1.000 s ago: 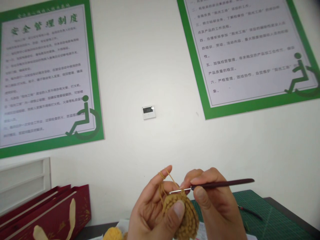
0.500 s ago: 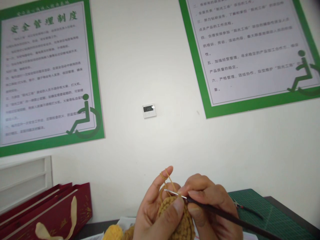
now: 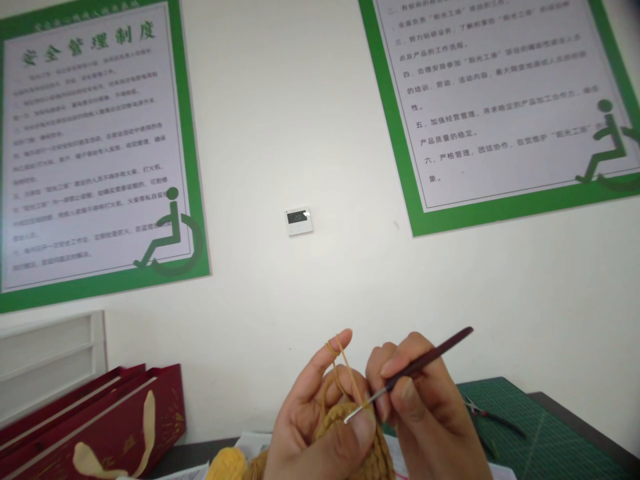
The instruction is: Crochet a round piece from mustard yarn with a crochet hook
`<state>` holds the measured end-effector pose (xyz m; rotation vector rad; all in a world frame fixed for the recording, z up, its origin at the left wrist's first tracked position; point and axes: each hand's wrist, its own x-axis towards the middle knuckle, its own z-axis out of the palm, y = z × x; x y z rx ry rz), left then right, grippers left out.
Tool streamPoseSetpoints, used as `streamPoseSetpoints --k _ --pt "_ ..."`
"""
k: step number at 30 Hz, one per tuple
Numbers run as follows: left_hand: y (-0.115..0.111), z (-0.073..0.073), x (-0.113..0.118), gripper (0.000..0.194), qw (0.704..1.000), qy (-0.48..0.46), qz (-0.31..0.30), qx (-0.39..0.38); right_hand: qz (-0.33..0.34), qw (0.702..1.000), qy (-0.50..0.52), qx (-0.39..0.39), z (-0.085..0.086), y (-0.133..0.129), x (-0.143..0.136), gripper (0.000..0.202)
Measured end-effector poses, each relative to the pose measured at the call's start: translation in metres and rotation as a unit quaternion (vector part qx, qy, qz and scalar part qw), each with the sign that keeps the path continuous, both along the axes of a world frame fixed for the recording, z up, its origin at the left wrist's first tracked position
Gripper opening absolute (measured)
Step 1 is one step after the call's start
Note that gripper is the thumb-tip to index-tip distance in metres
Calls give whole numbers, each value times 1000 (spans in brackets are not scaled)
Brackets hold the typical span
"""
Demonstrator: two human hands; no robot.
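My left hand [image 3: 320,420] grips a mustard-brown crochet piece [image 3: 377,460], its thumb pressed on the front. Brown yarn [image 3: 345,363] loops round the raised left index finger and runs down to the piece. In my right hand [image 3: 425,400] is a crochet hook [image 3: 425,363] with a dark handle and a silver shaft. Its handle points up to the right, and its metal tip lies in front of the left thumb, near the top edge of the crochet. The lower part of the piece is cut off by the frame.
Yellow yarn [image 3: 226,465] lies left of my hands beside papers [image 3: 253,442]. Dark red gift bags [image 3: 125,427] stand at the left. A green cutting mat [image 3: 545,433] with pliers [image 3: 495,417] is at the right. Behind are a wall thermostat [image 3: 299,221] and green-framed posters [image 3: 195,200].
The hook has swung round: its handle pointed down to the right and now points up to the right. Its tip has dropped in front of the left thumb.
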<state>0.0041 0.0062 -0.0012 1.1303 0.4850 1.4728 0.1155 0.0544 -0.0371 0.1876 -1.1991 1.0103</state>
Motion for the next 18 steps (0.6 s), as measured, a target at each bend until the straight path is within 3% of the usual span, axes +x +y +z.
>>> streamPoseSetpoints --k 8,18 --pt "6 1 -2 67 993 -14 -116 14 96 992 -29 -82 6 -4 11 24" --pt "6 -2 1 64 981 -36 -190 2 61 997 -21 -49 2 -10 15 22"
